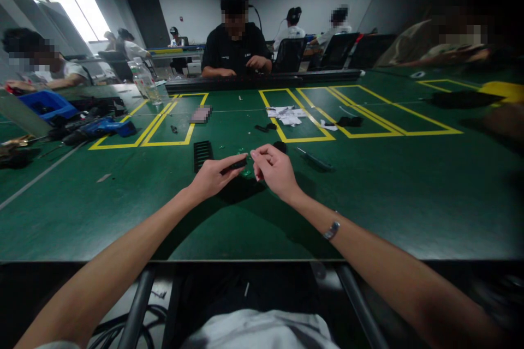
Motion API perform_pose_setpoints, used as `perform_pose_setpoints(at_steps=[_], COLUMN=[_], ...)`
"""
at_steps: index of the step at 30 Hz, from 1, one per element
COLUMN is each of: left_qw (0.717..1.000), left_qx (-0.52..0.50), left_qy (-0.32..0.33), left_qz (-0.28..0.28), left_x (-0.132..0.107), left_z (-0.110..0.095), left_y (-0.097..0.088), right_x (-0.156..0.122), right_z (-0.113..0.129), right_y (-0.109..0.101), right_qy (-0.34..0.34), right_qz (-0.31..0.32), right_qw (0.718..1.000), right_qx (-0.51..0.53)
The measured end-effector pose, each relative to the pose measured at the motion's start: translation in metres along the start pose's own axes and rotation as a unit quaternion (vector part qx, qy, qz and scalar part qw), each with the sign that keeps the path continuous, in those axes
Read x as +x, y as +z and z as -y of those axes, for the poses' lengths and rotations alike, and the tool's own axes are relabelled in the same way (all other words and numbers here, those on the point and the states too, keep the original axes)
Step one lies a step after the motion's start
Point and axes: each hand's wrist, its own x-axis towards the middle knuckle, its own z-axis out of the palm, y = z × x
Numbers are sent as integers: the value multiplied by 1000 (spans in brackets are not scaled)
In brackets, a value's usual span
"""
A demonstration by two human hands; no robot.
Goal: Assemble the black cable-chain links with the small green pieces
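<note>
My left hand is closed around a small flat black piece, thumb and fingers on either side of it. Just to the right, my right hand has thumb and forefinger pinched close to that piece; whatever may be between those fingertips is too small to make out. Behind my left hand lies a black slotted holder. Small shiny green bits are scattered on the green table between and behind my hands. A round black thing sits partly hidden behind my right hand.
A slim pen-like tool lies right of my right hand. White papers and black scraps rest among yellow tape outlines. To the left are a blue power tool, a blue bin and a bottle. A co-worker sits opposite.
</note>
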Motion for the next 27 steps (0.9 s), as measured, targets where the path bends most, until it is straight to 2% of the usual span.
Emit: perform_pose_setpoints(at_steps=[6,15,27], left_qw=[1000,1000,1000], left_qx=[4,-5,18], left_qy=[-1,2,12], left_qz=[0,23,17], left_x=[-1,-1,0], left_z=[0,2,-1], left_y=[0,0,0], right_x=[3,-2,-3], right_z=[-2,-7,-3], right_y=[-3,1,1], right_qy=[1,1,-18], right_qz=[-12,14,-4], right_qw=[1000,1000,997], right_qx=[-14,-21,-69])
